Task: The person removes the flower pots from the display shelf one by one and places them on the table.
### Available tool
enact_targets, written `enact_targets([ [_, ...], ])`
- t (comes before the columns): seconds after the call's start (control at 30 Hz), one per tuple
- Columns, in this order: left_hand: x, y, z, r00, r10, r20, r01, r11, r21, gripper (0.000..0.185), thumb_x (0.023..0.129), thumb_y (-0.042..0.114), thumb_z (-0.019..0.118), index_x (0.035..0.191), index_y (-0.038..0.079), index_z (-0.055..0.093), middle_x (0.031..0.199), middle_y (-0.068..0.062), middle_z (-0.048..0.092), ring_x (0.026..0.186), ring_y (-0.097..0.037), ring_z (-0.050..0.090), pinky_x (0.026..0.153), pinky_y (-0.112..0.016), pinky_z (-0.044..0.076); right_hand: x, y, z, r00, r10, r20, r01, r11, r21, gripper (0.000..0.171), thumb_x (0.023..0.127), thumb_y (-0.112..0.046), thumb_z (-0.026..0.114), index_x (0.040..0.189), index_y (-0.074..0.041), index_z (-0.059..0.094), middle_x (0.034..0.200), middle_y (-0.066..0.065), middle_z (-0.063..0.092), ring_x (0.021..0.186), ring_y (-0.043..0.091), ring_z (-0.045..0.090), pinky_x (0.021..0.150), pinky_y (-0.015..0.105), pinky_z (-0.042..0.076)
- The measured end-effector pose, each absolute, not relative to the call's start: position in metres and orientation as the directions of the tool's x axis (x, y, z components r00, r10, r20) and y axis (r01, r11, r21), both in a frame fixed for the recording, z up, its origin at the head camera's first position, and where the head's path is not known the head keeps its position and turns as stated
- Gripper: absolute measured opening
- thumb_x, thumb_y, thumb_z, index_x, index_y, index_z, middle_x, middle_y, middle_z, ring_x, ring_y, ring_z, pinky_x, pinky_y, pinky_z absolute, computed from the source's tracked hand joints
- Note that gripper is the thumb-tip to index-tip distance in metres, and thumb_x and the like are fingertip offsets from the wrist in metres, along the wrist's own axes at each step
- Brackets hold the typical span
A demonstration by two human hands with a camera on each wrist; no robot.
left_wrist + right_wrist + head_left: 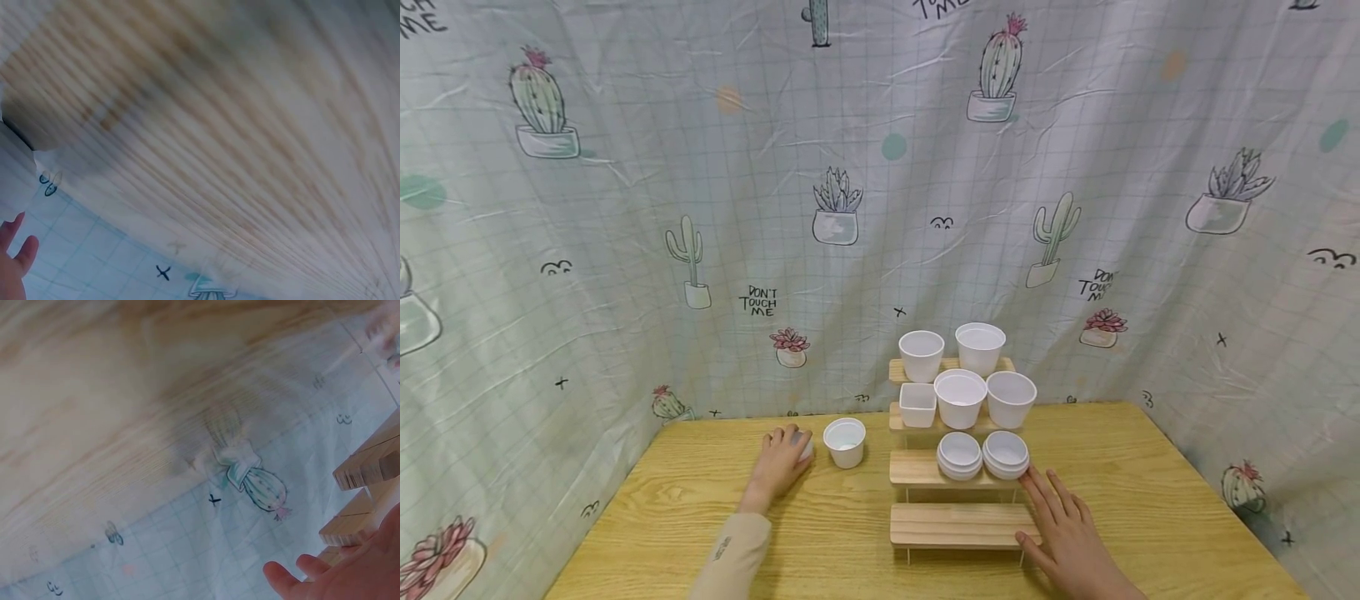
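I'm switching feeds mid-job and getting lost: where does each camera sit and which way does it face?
Head: worn high, looks forward and down at the table, the stepped wooden rack and white pots; both hands and a sleeve show.
Left wrist: low, looks across blurred tabletop to the cactus cloth; fingertips of the left hand show.
Right wrist: low, same outlook; the right hand shows.
Shared: the rack appears in head and right wrist views.

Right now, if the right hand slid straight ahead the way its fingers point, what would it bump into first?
Probably the right-hand shallow white pot on the wooden step shelf. The right hand lies flat by the shelf's lower steps, fingers aimed up-left just below that pot, though depth is hard to judge.
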State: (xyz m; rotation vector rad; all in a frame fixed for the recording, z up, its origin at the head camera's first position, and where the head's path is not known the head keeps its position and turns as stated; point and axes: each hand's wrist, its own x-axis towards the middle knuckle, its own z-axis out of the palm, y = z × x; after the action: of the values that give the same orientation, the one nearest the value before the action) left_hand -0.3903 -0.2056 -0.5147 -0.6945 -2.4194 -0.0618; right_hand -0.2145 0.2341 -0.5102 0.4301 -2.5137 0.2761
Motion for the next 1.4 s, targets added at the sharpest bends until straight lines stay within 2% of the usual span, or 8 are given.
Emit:
enact_targets([
  [0.07, -0.392, -0.206, -0.518, -0.641, 0.476, 0.602, 0.503, 0.853, -0.139, 0.037, 0.083, 0.035, 0.058, 0.111, 0.013, 0.051, 0.103, -0.015, 0.048, 0.086, -0.032, 0.047, 0.070, -0.047, 0.036, -0.214, 0.234, -0.510, -0.784, -0.244, 0.570, -0.363, 0.926, -0.103, 0.078, 0.079, -0.041, 0.062, 0.142, -0.016, 0.023, 0.148, 0.003, 0.019, 0.132, 0.029, 0.020, 0.087, 0.052, 0.029],
  [0.13, -0.392, -0.206, -0.518, -0.644, 0.477, 0.598, 0.508, 0.851, -0.131, 0.039, 0.085, 0.039, 0.055, 0.114, 0.013, 0.050, 0.104, -0.014, 0.048, 0.088, -0.032, 0.047, 0.070, -0.047, 0.035, -0.214, 0.234, -0.510, -0.781, -0.247, 0.573, -0.365, 0.926, -0.098, 0.078, 0.079, -0.041, 0.062, 0.141, -0.016, 0.023, 0.148, 0.003, 0.020, 0.132, 0.029, 0.019, 0.086, 0.052, 0.029],
  [0.33, -0.390, -0.202, -0.515, -0.714, 0.453, 0.533, 0.478, 0.873, -0.101, 0.044, 0.076, 0.031, 0.068, 0.111, 0.008, 0.055, 0.104, -0.016, 0.050, 0.089, -0.034, 0.048, 0.070, -0.047, 0.037, -0.213, 0.234, -0.510, -0.776, -0.251, 0.579, -0.365, 0.927, -0.087, 0.077, 0.079, -0.041, 0.061, 0.141, -0.015, 0.024, 0.148, 0.003, 0.021, 0.132, 0.029, 0.020, 0.087, 0.050, 0.029],
  [0.57, -0.389, -0.201, -0.513, -0.766, 0.430, 0.478, 0.445, 0.891, -0.087, 0.049, 0.075, 0.036, 0.068, 0.115, 0.010, 0.054, 0.110, -0.015, 0.049, 0.094, -0.033, 0.048, 0.073, -0.047, 0.038, -0.212, 0.233, -0.510, -0.788, -0.243, 0.566, -0.357, 0.929, -0.099, 0.077, 0.079, -0.042, 0.060, 0.142, -0.017, 0.022, 0.148, 0.001, 0.019, 0.132, 0.027, 0.019, 0.087, 0.050, 0.029],
  [0.93, -0.382, -0.207, -0.505, -0.753, 0.433, 0.497, 0.467, 0.882, -0.060, 0.060, 0.071, 0.039, 0.071, 0.119, 0.008, 0.052, 0.115, -0.016, 0.050, 0.100, -0.035, 0.048, 0.080, -0.051, 0.037, -0.214, 0.233, -0.513, -0.799, -0.232, 0.555, -0.346, 0.932, -0.109, 0.078, 0.079, -0.043, 0.060, 0.142, -0.019, 0.020, 0.148, -0.002, 0.019, 0.133, 0.025, 0.018, 0.087, 0.052, 0.030],
  [1.03, -0.377, -0.209, -0.501, -0.731, 0.455, 0.508, 0.486, 0.870, -0.081, 0.060, 0.072, 0.038, 0.071, 0.120, 0.008, 0.051, 0.117, -0.017, 0.050, 0.101, -0.035, 0.048, 0.081, -0.051, 0.037, -0.214, 0.233, -0.512, -0.796, -0.233, 0.558, -0.349, 0.931, -0.108, 0.078, 0.079, -0.043, 0.060, 0.142, -0.019, 0.021, 0.148, -0.001, 0.019, 0.132, 0.026, 0.019, 0.087, 0.052, 0.030],
  [1.27, -0.368, -0.209, -0.493, -0.633, 0.513, 0.580, 0.513, 0.839, -0.182, 0.059, 0.071, 0.038, 0.071, 0.119, 0.011, 0.051, 0.117, -0.016, 0.050, 0.100, -0.033, 0.049, 0.079, -0.050, 0.040, -0.214, 0.233, -0.510, -0.785, -0.242, 0.570, -0.359, 0.928, -0.100, 0.078, 0.079, -0.042, 0.060, 0.142, -0.017, 0.022, 0.148, 0.002, 0.020, 0.132, 0.028, 0.019, 0.086, 0.053, 0.029],
  [1.4, -0.361, -0.205, -0.487, -0.579, 0.526, 0.623, 0.537, 0.821, -0.194, 0.061, 0.069, 0.038, 0.073, 0.119, 0.011, 0.051, 0.117, -0.016, 0.051, 0.099, -0.032, 0.050, 0.079, -0.050, 0.040, -0.214, 0.234, -0.511, -0.788, -0.241, 0.566, -0.358, 0.928, -0.104, 0.078, 0.079, -0.042, 0.060, 0.142, -0.017, 0.022, 0.148, 0.001, 0.019, 0.133, 0.027, 0.018, 0.086, 0.053, 0.029],
])
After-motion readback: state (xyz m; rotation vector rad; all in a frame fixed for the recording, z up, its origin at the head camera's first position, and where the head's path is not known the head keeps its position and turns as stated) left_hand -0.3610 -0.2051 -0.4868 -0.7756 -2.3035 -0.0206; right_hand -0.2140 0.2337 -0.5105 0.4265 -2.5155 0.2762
